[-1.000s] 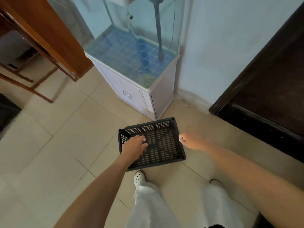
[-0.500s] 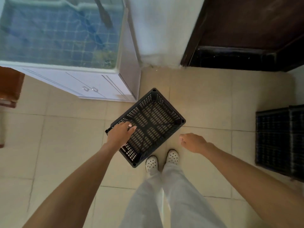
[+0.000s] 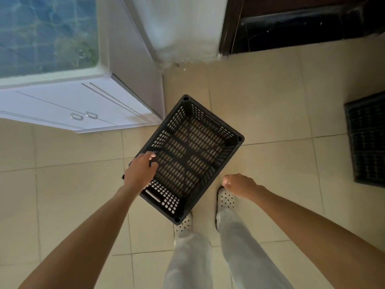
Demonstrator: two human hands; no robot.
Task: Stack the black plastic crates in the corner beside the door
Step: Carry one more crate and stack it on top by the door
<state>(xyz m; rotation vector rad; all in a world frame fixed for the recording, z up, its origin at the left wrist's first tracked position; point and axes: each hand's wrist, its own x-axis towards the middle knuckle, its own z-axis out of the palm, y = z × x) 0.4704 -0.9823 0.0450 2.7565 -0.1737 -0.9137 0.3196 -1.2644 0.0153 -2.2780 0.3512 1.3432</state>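
Note:
A black perforated plastic crate (image 3: 187, 155) hangs above the tiled floor in front of my feet, turned diagonally with its open side up. My left hand (image 3: 140, 171) grips its left long rim, fingers curled over the edge. My right hand (image 3: 239, 183) is to the right of the crate, apart from it, fingers curled in with nothing in them. Another black crate (image 3: 366, 140) stands on the floor at the right edge of the view, partly cut off.
A white cabinet (image 3: 73, 105) carrying a glass fish tank (image 3: 45, 32) stands at the left. A white wall (image 3: 183, 28) meets a dark wooden door frame (image 3: 225, 26) at the top. My white shoes (image 3: 226, 198) stand on beige tiles.
The view has swung down and right, then closer to the floor. The crate has turned diagonal and hangs from my left hand only. The second crate came into view at the right.

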